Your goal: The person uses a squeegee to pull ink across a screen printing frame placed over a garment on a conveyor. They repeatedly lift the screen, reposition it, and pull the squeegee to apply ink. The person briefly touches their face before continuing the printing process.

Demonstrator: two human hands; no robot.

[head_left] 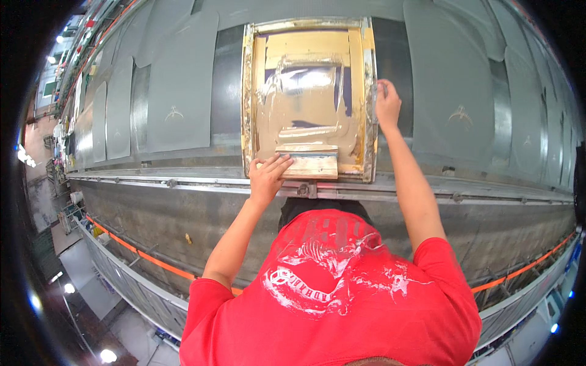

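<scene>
One crosswise squeegee (315, 166) is touched at its left end by the nearer left hand (267, 178), fingers extended; the right hand (388, 107) is curled beside the frame (368, 73); neither grip can be told.

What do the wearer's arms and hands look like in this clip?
The left hand and right hand are bare, without gloves. Both forearms are uncovered below the short red sleeves of a red shirt with white printed graphics.

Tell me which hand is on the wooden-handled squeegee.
The left hand, its fingers laid over the left end of the squeegee; the right hand is at the right side of the frame instead.
</scene>
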